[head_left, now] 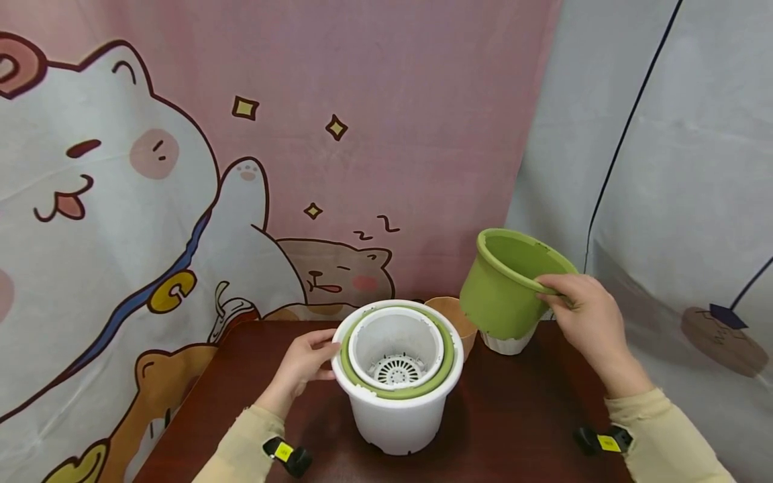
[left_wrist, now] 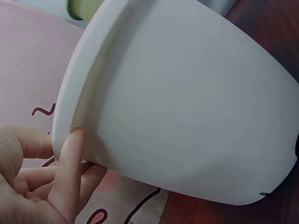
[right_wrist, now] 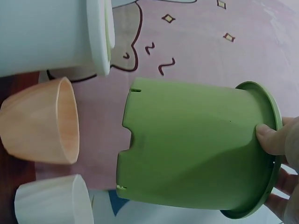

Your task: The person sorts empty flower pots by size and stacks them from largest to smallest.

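Green in colour, the tilted pot hung at the right in the head view, its rim pinched by the right hand. Small white and orange pots stood close by; a careless lowering could have toppled either. The left wrist view showed the left hand gripping the large white pot at one side; a sharp pull might have tipped it. In the right wrist view, the one-sided hold risked a slip or swing.
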A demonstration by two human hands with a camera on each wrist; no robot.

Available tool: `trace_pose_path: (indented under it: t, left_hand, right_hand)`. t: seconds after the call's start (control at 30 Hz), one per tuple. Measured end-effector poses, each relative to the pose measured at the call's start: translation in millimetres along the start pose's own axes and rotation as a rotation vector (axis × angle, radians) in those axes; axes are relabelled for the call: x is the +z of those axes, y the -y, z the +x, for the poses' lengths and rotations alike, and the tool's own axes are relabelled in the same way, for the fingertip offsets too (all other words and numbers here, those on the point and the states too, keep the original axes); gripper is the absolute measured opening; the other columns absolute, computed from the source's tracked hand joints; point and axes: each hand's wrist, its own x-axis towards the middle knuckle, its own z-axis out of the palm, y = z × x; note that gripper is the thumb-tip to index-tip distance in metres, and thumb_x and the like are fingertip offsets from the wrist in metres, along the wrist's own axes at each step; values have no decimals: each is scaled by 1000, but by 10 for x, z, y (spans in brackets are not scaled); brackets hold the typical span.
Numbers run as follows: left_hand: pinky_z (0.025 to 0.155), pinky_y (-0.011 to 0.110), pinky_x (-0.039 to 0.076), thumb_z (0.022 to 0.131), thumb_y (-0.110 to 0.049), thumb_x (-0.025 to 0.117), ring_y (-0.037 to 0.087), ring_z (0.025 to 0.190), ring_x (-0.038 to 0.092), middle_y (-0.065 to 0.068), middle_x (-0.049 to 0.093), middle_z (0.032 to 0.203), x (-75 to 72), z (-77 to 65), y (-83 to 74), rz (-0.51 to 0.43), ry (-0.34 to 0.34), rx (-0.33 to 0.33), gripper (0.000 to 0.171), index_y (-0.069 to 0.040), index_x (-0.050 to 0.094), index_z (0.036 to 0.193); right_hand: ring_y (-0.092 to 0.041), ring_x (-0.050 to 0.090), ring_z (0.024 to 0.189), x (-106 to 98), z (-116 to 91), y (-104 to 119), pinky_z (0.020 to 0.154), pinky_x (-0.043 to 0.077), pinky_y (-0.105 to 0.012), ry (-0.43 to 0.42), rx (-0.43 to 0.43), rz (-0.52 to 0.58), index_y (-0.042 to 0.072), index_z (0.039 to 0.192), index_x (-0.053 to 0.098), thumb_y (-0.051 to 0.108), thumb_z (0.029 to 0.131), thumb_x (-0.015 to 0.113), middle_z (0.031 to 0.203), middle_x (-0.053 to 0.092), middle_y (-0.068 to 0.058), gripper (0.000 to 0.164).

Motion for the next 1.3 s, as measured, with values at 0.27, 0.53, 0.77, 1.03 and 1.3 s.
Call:
trace_pose_path:
  t: [0.27, 0.53, 0.77, 1.03, 1.3]
  left_hand:
    - [58, 36, 61, 94, -9, 68, 20, 72, 67, 16, 68, 105, 2, 2, -1, 1, -1, -4, 39, 3, 60, 131]
    - [58, 36, 61, 94, -10, 68, 20, 74, 68, 16, 68, 106, -2, -5, -2, -1, -3, -11, 40, 2, 60, 131]
    - [58, 36, 61, 94, -9, 67, 19, 73, 68, 16, 68, 105, -2, 7, 6, -9, -2, -7, 39, 2, 60, 131]
    - [57, 36, 61, 94, -8, 67, 19, 73, 67, 15, 68, 104, -7, 19, 17, -13, 3, 3, 38, 3, 61, 130]
    - [57, 36, 61, 94, -9, 68, 19, 73, 67, 16, 67, 106, -5, 17, 12, -4, 0, -11, 40, 2, 60, 131]
  right_hand:
    - [-26, 59, 88, 84, 92, 190, 76, 42, -32, -26, -83, 69, 9, 96, 76, -9, 70, 82, 92, 73, -8, 31]
    - [-21, 59, 88, 176, 157, 415, 79, 42, -23, -23, -181, 162, 9, 94, 75, -11, 69, 82, 89, 72, -3, 33]
    - [-20, 60, 91, 268, 178, 647, 87, 42, -20, 12, -265, 264, 11, 95, 75, -14, 68, 80, 90, 72, 1, 37]
    - [-20, 60, 87, 428, 167, 800, 86, 43, -26, 14, -374, 340, 11, 94, 75, -17, 69, 76, 86, 71, 2, 37]
    - [-21, 62, 86, 596, 122, 905, 83, 47, -29, 17, -440, 385, 9, 95, 75, -24, 68, 69, 88, 71, 1, 43]
